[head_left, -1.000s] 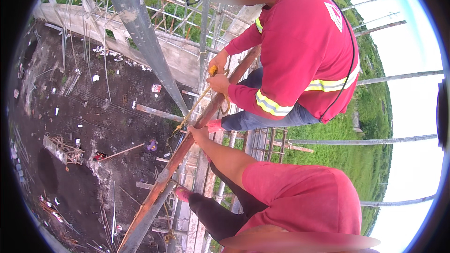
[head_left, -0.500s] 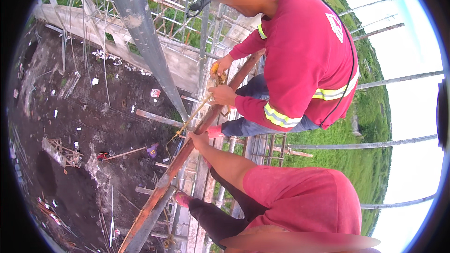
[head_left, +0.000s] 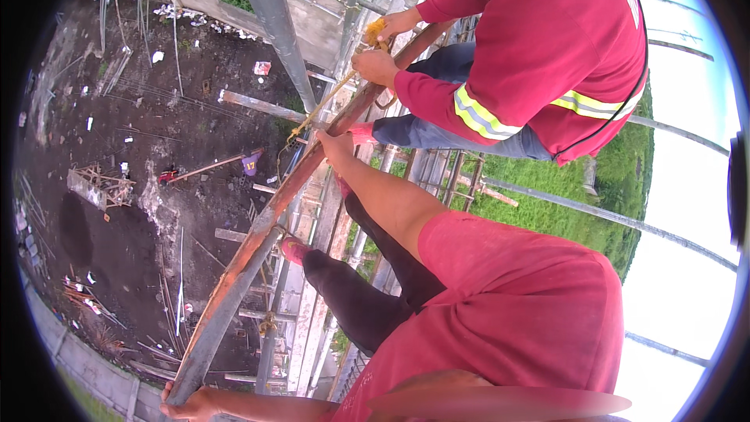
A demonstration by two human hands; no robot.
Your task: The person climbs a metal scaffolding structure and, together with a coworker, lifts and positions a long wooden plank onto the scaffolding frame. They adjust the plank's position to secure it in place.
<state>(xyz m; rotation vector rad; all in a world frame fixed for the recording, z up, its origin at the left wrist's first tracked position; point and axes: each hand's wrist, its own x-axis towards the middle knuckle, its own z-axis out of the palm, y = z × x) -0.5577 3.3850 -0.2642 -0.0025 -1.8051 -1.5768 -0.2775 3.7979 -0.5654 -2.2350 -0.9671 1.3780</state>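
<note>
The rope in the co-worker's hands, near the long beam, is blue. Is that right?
No, the colour is wrong: the head view shows that the rope in the co-worker's hands, near the long beam, is yellow.

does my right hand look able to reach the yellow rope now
Likely yes: your right hand holds the rusty bar near the yellow rope, with nothing visible between, though it must let go first.
</note>
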